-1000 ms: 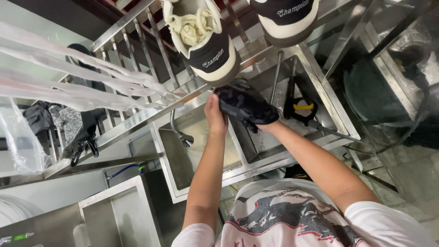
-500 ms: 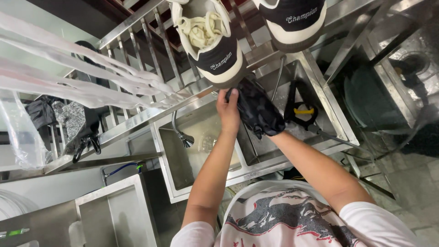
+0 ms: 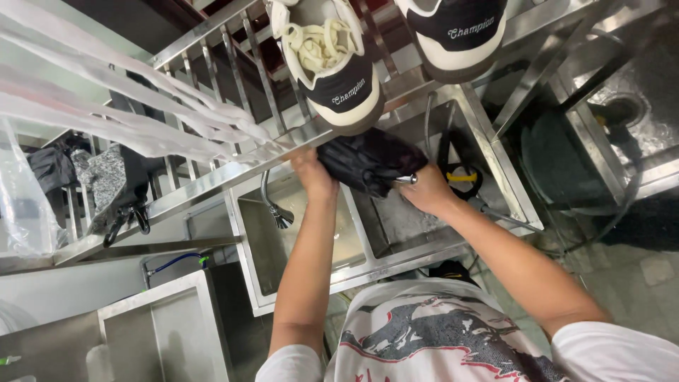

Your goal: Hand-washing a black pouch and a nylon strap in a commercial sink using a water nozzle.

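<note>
Both my hands hold a black folded umbrella (image 3: 368,161) above a steel double sink (image 3: 396,244). My left hand (image 3: 312,173) grips its left end, close under the steel slatted rack (image 3: 233,64). My right hand (image 3: 426,191) holds the right end, where a short silver tip sticks out. On the rack just above the umbrella stand two black-and-cream sneakers, one (image 3: 332,64) with thick cream laces, the other (image 3: 456,32) partly cut off by the frame's top edge.
A curved tap (image 3: 274,205) hangs over the left basin. Clear plastic bags (image 3: 106,106) and a dark bag (image 3: 117,180) hang from the rack at the left. A yellow-and-black item (image 3: 460,177) lies in the right basin. Tiled floor and a second steel unit lie to the right.
The umbrella has swung from a steep tilt to lying crosswise between my hands. My right hand has slid to its right end, near the silver tip.
</note>
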